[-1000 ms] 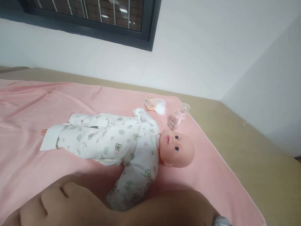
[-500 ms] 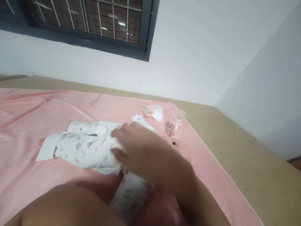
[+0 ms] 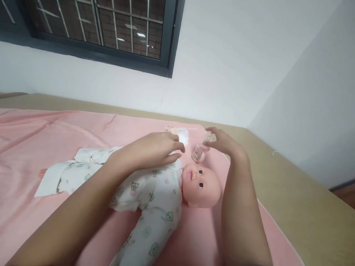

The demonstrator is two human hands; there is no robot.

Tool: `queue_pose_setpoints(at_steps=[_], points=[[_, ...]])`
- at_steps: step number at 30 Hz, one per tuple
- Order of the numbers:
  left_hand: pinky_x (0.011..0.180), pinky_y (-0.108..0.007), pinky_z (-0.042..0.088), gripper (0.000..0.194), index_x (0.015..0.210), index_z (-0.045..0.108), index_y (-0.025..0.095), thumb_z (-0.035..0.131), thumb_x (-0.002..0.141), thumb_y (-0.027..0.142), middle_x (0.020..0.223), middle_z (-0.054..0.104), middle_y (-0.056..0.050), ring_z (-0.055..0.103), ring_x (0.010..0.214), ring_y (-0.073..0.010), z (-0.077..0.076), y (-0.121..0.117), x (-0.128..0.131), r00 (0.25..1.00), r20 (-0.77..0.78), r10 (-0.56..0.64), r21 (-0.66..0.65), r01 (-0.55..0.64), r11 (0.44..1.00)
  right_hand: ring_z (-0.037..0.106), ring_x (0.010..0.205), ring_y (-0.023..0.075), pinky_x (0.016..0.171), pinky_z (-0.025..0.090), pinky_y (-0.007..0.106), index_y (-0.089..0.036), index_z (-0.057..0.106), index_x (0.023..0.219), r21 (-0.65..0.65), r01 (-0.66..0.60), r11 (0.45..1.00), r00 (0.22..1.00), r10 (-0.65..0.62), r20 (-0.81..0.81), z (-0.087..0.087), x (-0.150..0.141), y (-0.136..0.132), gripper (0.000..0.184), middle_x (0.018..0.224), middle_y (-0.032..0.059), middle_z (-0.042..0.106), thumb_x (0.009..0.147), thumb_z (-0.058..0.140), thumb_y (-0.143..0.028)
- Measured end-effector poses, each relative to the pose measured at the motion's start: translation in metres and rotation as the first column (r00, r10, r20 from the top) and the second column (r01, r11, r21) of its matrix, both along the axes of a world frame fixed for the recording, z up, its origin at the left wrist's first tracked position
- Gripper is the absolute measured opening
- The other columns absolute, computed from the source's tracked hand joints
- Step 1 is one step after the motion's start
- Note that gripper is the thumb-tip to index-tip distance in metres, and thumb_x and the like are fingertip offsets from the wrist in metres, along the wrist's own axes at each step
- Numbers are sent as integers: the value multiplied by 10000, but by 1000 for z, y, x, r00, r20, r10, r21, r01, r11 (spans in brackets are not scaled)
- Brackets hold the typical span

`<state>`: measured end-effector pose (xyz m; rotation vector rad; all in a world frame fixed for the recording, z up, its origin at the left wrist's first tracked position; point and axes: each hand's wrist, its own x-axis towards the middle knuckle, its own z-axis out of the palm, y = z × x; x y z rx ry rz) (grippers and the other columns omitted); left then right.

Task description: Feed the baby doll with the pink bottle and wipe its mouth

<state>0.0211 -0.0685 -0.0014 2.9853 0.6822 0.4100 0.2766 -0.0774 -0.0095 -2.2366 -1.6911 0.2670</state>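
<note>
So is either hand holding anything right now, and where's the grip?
The right hand has its thumb and fingers around the clear cap of the baby bottle. The left hand, over the doll, holds nothing that shows.

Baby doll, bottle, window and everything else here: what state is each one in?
Baby doll: lying on its back, dressed, eyes open.
Baby bottle: upright, beside the doll's head.
Pink sheet: spread out, creased at the left.
Window: looks shut.
Left hand: nothing visible in it, fingers bent, over the doll.
Right hand: fingers at the bottle's top, firmness of grip unclear.
</note>
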Motion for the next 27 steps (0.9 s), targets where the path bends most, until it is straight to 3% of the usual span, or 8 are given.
queue_pose_setpoints(at_steps=[8,15,27], points=[[764,-304,429,334,1145,634,227,395,923,297,1097,656,-33,607,955,-209,-3,29,-17,977,-101,185,-7,-187,982,580,1063,210,848,456,310,-226,378,1387,-11,1,1000,990,-3,-140,-27,16,23,719,1161,107,597,723,649,-192],[800,-320,441,352,1186,608,253,397,915,326,1143,646,-17,603,994,-212,-4,33,-21,976,-106,189,-28,-193,981,607,933,194,814,486,318,-229,367,1389,78,14,997,972,5,-237,-43,32,33,846,1112,94,597,631,742,-225],[827,-336,448,353,1183,615,247,404,920,356,1166,633,-35,592,1039,-228,-6,36,-21,976,-74,206,-31,-208,978,606,857,182,744,483,302,-205,553,1182,238,39,971,955,34,-295,-48,38,34,623,964,47,645,585,730,-233]])
